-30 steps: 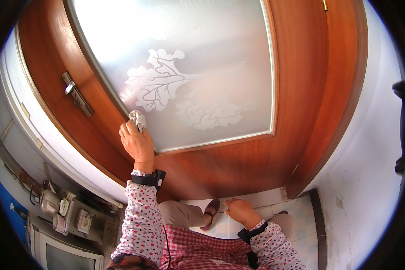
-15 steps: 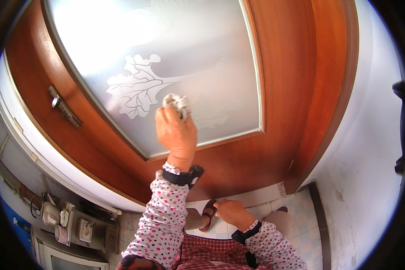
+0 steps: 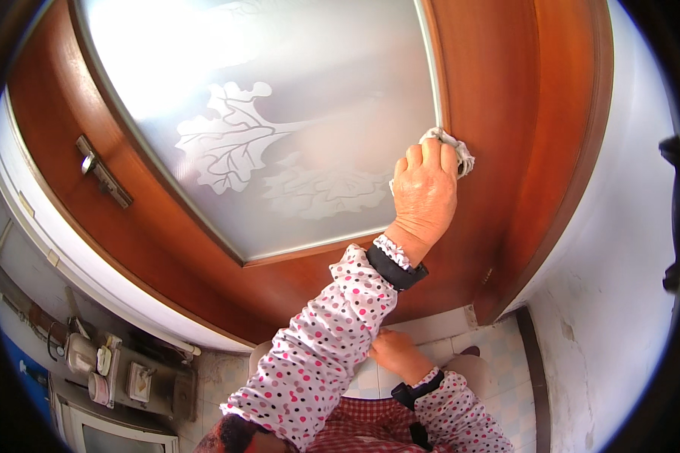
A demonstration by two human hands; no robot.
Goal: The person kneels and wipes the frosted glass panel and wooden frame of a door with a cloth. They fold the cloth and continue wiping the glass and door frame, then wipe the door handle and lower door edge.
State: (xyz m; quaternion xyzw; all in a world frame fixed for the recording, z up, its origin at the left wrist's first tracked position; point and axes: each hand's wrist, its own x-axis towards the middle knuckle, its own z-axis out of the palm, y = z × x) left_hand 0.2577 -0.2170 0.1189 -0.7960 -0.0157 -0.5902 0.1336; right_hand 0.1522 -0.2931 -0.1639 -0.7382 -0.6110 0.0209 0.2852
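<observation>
From where I stand, the left hand (image 3: 426,185) is up against the wooden door (image 3: 499,158), its fingers closed over a bunched, pale cleaning cloth (image 3: 465,157). The cloth lies at the right edge of the frosted glass pane (image 3: 332,140), a little above its lower right corner, and laps onto the brown wood; the corner itself is hidden behind the hand. I can't see the thumb or palm, so how tight the grip is I can't tell.

The right hand (image 3: 399,355) is below the door's bottom edge, loosely curled, partly covered by the left dotted sleeve (image 3: 317,340). Nothing shows in it — though its inner side is out of sight.

To wipe well here, I'd keep the cloth flat under the fingertips rather than balled up, and push an edge of it into the seam where the glass meets the pale trim (image 3: 433,60), since grime likely settles there. Even, light pressure and overlapping strokes should suit the etched leaf (image 3: 227,136) — with a clean fold turned out for the glass.
</observation>
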